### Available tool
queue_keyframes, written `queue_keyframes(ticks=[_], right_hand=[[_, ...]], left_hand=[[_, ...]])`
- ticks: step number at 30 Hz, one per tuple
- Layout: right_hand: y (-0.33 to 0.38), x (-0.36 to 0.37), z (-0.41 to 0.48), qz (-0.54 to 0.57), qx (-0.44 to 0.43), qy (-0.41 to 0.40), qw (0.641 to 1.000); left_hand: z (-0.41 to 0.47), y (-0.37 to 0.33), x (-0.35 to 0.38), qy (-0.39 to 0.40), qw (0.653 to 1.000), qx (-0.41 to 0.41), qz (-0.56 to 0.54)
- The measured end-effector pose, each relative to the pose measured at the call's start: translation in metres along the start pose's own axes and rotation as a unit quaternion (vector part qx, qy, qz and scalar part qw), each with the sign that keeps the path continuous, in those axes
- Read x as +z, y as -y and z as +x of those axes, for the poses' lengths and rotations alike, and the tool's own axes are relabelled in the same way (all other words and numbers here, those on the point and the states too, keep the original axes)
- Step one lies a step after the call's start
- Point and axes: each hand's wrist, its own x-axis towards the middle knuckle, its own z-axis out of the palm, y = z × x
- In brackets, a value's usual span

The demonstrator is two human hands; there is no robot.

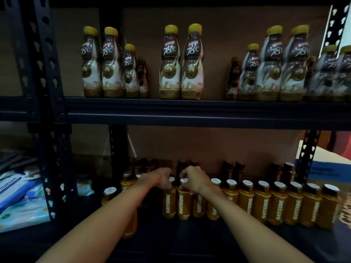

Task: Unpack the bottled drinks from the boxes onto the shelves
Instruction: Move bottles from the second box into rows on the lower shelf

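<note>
Both forearms extended low; the left hand (163, 180) and right hand (192, 180) each pinched the neck of adjacent Oatside bottles (183, 205) on the lower shelf (199, 234). Packed shoulder to shoulder, one bumped bottle could have toppled the row. They stood upright, amber, white-capped; darker bottles (228, 168) behind, yellow-capped bottles (171, 63) above

Dim overall, soft blur, fisheye bend at edges, dark foreground

Under the fingers (185, 173) the orange bottles (262, 204) look like smooth, glossy plastic with shiny white caps (247, 183). Above the fingers, the coffee bottles (170, 67) wear gleaming plastic sleeves and matt yellow caps (171, 29). They stand on a matt, dark painted metal shelf (190, 112) backed by dull brown cardboard (218, 44).
</note>
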Motion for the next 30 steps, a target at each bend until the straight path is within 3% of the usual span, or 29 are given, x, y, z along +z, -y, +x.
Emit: queue_keyframes(ticks=[8, 12, 30], right_hand=[[-0.025, 0.001, -0.049, -0.019, -0.042, -0.030, 0.998], [-0.034, 0.004, -0.075, 0.026, -0.047, -0.041, 0.998], [-0.040, -0.002, -0.095, 0.014, -0.052, -0.031, 0.998]], left_hand=[[-0.025, -0.005, 0.006, 0.005, 0.997, 0.074, 0.013], [-0.039, -0.010, 0.015, -0.002, 0.995, 0.096, 0.018], [-0.052, -0.018, 0.020, 0.011, 0.993, 0.111, 0.027]])
